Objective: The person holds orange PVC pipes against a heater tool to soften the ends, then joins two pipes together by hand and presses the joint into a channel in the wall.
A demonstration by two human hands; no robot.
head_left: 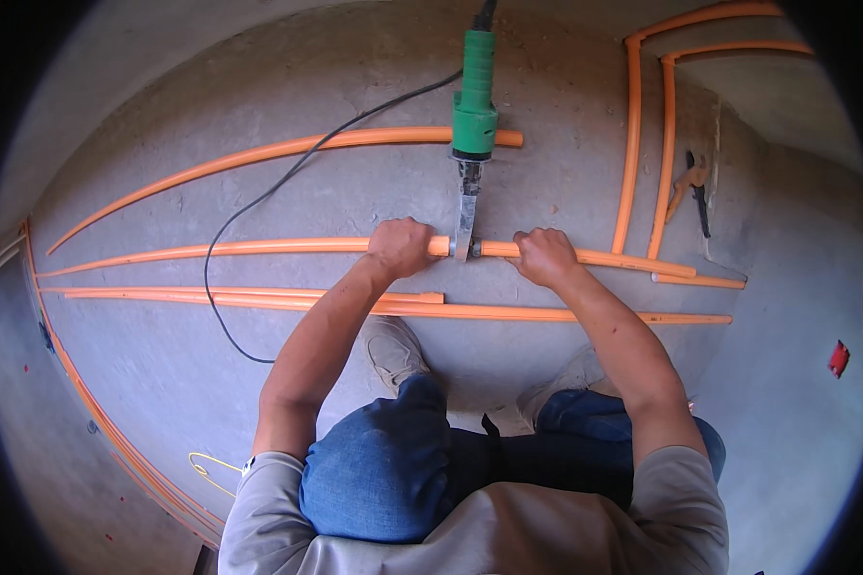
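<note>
A plastic-pipe welding iron with a green handle lies on the floor in front of me, its flat metal heating plate pointing toward me. My left hand is closed around a long orange pipe, whose end meets the plate's left side. On the other side, my right hand grips a shorter orange pipe, its end against the plate's right side. Both pipes line up across the plate. How far each end sits on the heating sockets is too small to tell.
Behind the plate another orange pipe passes under the iron. More orange pipes lie near my shoes. A black cord loops at left. Angled pipes and a black-handled hand tool are at right.
</note>
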